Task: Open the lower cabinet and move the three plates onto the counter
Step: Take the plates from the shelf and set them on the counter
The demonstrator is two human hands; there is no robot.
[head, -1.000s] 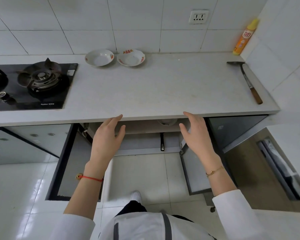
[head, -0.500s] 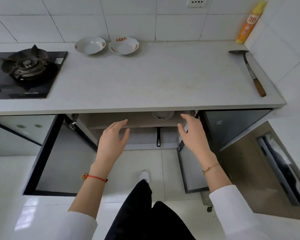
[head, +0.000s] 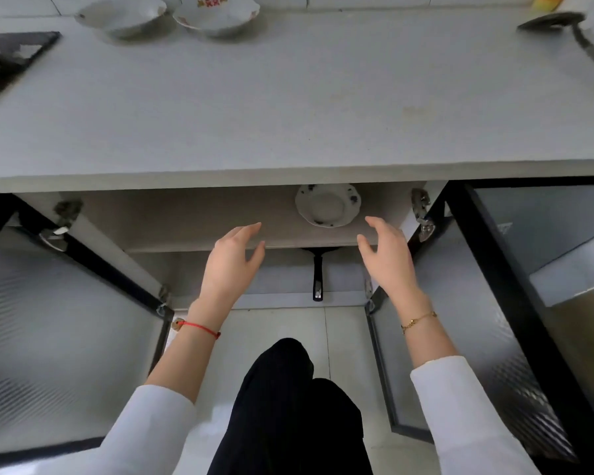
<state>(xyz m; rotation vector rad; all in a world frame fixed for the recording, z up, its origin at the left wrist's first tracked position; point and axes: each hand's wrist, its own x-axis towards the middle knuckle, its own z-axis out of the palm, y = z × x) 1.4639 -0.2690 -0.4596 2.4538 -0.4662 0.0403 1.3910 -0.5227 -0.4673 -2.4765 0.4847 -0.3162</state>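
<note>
Now | left hand (head: 232,262) spread, empty | right hand (head: 386,257) spread, empty | near plate (head: 328,204)

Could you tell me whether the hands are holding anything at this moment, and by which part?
Nothing is held: left hand and right hand are open, short of the plate on the shelf.

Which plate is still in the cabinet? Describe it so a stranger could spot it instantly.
Start at the front edge of the counter and look just beneath it, onto the upper shelf of the open cabinet. The plate sits there, towards the right, beyond the right hand. Unlike the two red-patterned plates on the counter, it has dark rim markings.
</note>
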